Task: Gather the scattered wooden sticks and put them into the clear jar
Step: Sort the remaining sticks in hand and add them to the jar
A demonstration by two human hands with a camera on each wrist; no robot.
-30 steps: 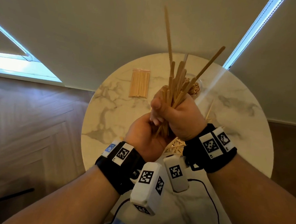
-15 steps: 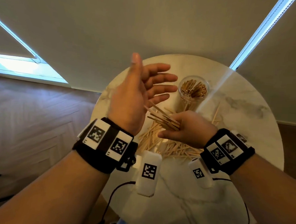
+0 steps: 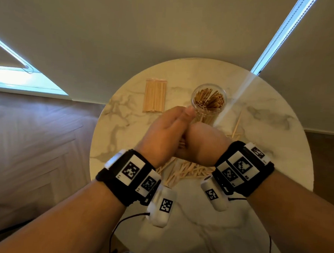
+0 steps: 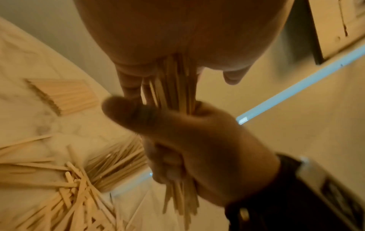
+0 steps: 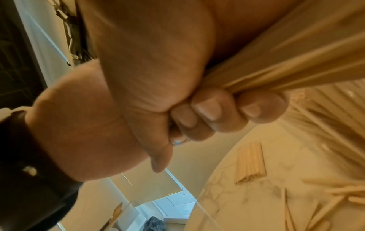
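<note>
Left hand (image 3: pixel 162 133), open half second ago, now presses flat on bundle (image 4: pixel 175 87); right hand (image 3: pixel 202 145) fist grips it. Squaring ends; jar (image 3: pixel 208 101) at 12 o'clock next, pile (image 3: pixel 183 170) remains.

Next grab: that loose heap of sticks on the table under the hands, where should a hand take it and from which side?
Take the heap of sticks across its thick middle, coming from above with fingers raking the sticks together. They lie flat and crisscrossed on the table, so single ends would slip. The right hand already grips a bundle, with the left hand against it, so empty that into the jar first.
</note>
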